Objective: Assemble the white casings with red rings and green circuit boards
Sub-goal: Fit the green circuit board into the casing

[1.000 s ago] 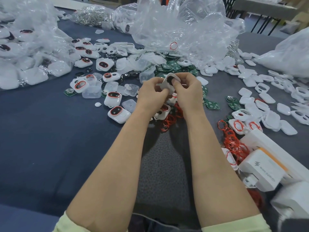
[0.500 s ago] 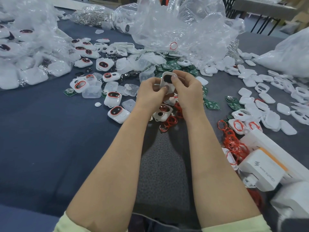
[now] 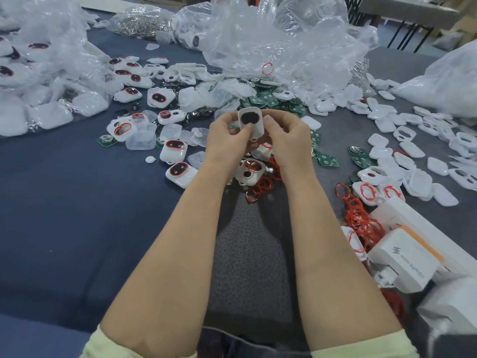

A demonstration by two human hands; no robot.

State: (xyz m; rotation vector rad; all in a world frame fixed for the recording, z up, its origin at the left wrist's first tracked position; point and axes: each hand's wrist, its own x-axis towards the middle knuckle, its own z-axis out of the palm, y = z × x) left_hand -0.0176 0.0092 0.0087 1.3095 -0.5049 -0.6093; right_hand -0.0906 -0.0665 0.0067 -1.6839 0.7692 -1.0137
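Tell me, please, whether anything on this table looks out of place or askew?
One red ring shows alone at the crumpled clear bag, on or inside it, far from the ring pile at the right. A white casing near that pile carries a wavy ring, not seated flat. Nothing looks broken.

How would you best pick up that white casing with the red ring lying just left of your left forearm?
Probably from above, pinching the white casing across its two long edges: it lies flat on the cloth, ring face up, so its sides are exposed.
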